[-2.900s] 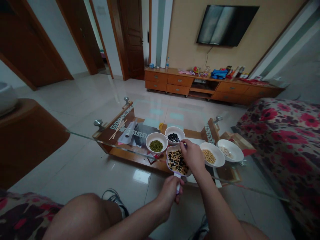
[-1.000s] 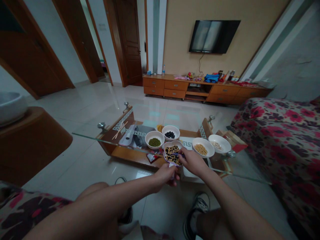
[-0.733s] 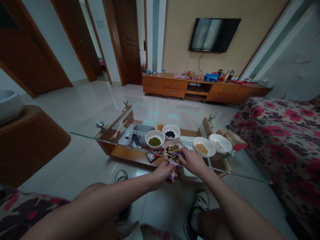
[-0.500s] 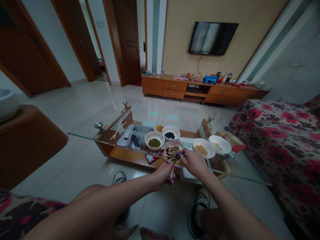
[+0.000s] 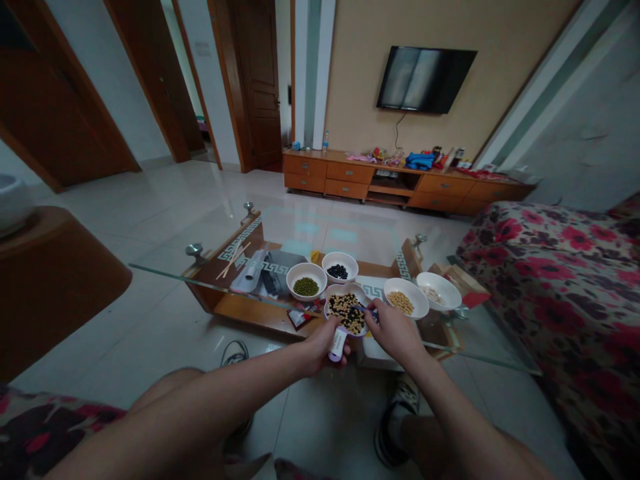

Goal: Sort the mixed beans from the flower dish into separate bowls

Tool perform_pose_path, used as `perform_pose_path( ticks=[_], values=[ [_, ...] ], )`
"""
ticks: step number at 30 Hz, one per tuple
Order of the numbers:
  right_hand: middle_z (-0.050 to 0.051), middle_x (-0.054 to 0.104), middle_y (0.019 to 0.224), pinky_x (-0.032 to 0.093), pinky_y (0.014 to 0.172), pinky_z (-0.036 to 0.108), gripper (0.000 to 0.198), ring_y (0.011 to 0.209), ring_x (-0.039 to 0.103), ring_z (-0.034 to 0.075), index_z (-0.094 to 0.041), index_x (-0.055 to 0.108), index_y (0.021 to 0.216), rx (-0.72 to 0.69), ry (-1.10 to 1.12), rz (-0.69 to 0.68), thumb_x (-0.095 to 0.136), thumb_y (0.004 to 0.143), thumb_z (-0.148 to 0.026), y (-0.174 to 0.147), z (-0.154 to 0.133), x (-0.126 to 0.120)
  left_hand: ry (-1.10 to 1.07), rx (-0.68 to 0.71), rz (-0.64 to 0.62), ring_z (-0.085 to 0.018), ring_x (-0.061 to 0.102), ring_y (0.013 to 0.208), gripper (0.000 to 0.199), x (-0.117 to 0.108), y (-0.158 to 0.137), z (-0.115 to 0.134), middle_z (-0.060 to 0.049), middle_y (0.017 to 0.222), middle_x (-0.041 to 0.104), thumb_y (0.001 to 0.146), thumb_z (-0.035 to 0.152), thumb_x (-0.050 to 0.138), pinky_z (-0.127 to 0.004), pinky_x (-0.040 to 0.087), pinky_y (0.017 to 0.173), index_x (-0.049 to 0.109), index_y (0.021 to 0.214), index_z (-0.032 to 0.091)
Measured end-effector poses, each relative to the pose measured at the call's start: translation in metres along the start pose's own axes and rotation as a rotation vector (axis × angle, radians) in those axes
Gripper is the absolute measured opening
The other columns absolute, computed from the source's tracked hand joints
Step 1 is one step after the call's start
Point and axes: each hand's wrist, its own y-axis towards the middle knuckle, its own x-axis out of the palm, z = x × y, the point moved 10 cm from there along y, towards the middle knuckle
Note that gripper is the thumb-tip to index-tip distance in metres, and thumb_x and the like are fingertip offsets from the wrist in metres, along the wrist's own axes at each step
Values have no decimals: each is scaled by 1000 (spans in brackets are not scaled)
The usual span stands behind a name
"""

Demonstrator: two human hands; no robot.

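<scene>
A handled bowl of mixed beans [image 5: 345, 312] sits on the glass table [image 5: 165, 277]. My left hand [image 5: 320, 343] grips its purple-and-white handle [image 5: 337, 345]. Just right of the bowl, my right hand [image 5: 395, 330] pinches a thin tool [image 5: 361, 309] whose tip reaches into the beans. Around it stand white bowls: green beans [image 5: 306, 281], black beans [image 5: 339, 267], yellow beans [image 5: 405, 298] and a pale-contents bowl [image 5: 439, 291].
Under the glass, a wooden shelf [image 5: 250, 308] holds chopsticks and papers. A floral sofa [image 5: 555, 267] stands on the right, a wooden stand [image 5: 55, 273] on the left. A TV cabinet [image 5: 400, 180] lines the far wall. My knees and shoes are below.
The view drifted slightly. My left hand slid a little back along the handle, showing more of it. My right hand stays at the bowl with the tool.
</scene>
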Motion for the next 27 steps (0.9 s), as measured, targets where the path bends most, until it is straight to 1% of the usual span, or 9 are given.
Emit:
perform_pose_path(
  ticks=[5, 8, 11, 14, 17, 21, 27],
  values=[
    [8, 71, 90, 34, 63, 27, 26, 83, 66, 21, -20, 60, 103, -42, -12, -25, 41, 94, -37, -3, -5, -2, 22, 13, -33, -13, 51, 42, 51, 1, -2, 0, -2, 57, 58, 95, 50, 23, -27, 40, 51, 56, 77, 15],
    [7, 71, 90, 35, 65, 26, 24, 84, 66, 20, -20, 59, 104, -71, -12, -46, 43, 93, -35, -4, -10, -2, 33, 43, -49, -12, 51, 43, 52, 3, -3, 1, -2, 58, 58, 95, 53, 25, -26, 40, 52, 57, 78, 15],
    [8, 71, 91, 36, 66, 26, 25, 83, 66, 20, -20, 58, 107, -70, -16, -65, 44, 93, -34, -4, -12, 1, 49, 70, -56, -12, 51, 42, 52, 6, -2, 0, -1, 59, 58, 94, 55, 25, -25, 39, 50, 57, 80, 15],
    [8, 71, 91, 36, 67, 26, 25, 84, 66, 20, -20, 59, 107, -56, -21, -76, 44, 93, -33, -5, -12, 5, 65, 86, -61, -12, 49, 40, 54, 9, -2, 1, -1, 58, 58, 95, 54, 22, -26, 38, 48, 56, 79, 15],
    [8, 71, 92, 37, 66, 26, 25, 84, 66, 20, -20, 60, 105, -43, -27, -79, 44, 93, -34, -5, -9, 5, 82, 105, -53, -12, 49, 40, 50, 10, -4, 4, -2, 57, 58, 96, 50, 23, -25, 38, 48, 56, 79, 15],
    [7, 71, 91, 36, 64, 26, 24, 84, 66, 20, -21, 61, 103, -28, -32, -63, 43, 93, -34, -3, -4, 0, 119, 131, -34, -11, 49, 41, 40, 10, -7, 8, -2, 57, 58, 94, 44, 33, -25, 38, 47, 56, 78, 16],
    [7, 71, 88, 34, 62, 26, 23, 83, 66, 20, -22, 62, 100, -37, -47, -54, 44, 93, -34, 0, -4, -2, 176, 159, 9, -10, 44, 37, 39, 7, -3, 8, 0, 52, 55, 92, 47, 38, -23, 33, 43, 54, 72, 18]
  ],
)
